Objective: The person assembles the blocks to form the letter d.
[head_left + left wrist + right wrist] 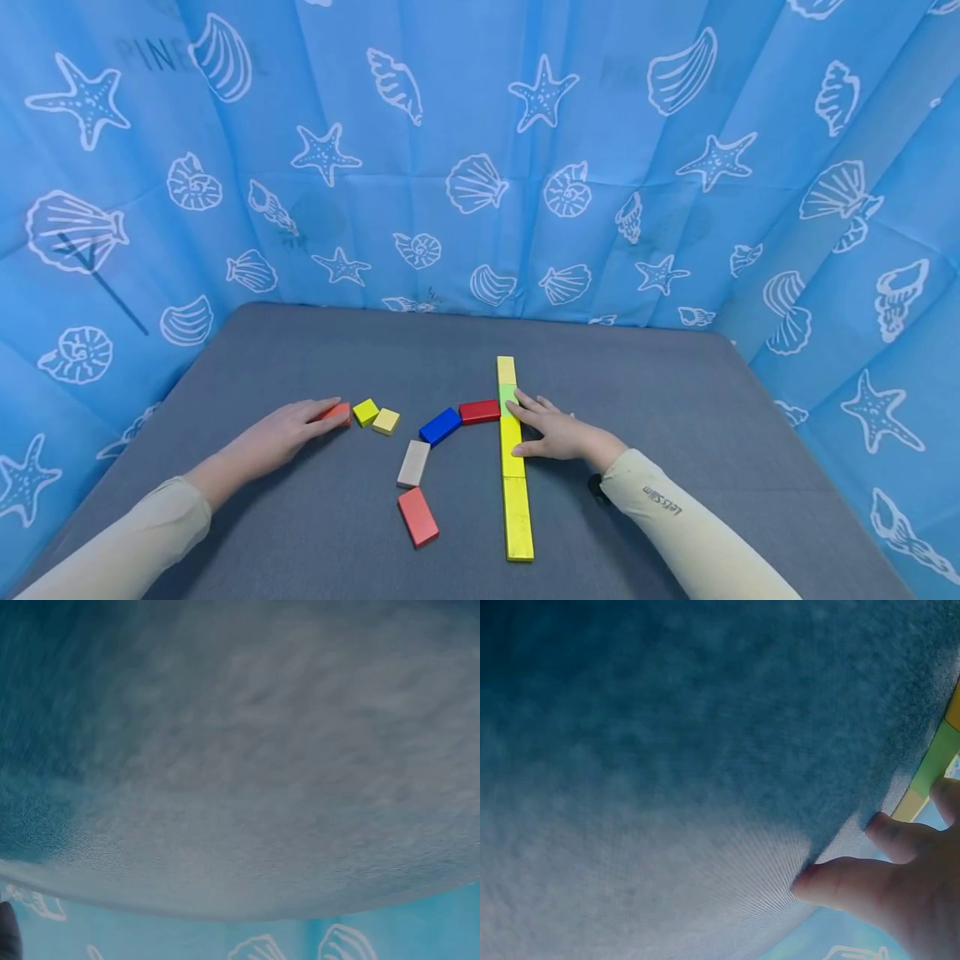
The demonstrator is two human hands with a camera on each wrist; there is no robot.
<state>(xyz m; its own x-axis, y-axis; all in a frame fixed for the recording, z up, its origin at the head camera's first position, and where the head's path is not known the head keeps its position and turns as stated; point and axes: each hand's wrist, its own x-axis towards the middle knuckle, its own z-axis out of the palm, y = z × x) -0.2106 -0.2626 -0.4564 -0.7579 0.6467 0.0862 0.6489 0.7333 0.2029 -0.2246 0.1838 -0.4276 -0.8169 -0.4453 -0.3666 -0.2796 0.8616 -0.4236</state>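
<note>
My left hand (281, 435) grips an orange-red block (342, 412) at the left, the fingers covering part of it. Just right of it lie a small yellow block (366, 412) and a paler yellow block (386, 421). My right hand (561, 435) rests with spread fingers at a straight row of blocks. Its fingertips reach the green block (507, 395), and the thumb lies at the edge of a yellow block (511, 447). In the right wrist view, the fingers (855, 881) extend over the cloth beside the green block (935, 759).
The row also has a pale yellow block (506, 369) at its far end and a long yellow block (517, 521) nearest me. A curve of red (478, 412), blue (440, 427), beige (414, 463) and coral (418, 517) blocks adjoins it. Blue curtains (480, 242) surround the grey table (315, 525).
</note>
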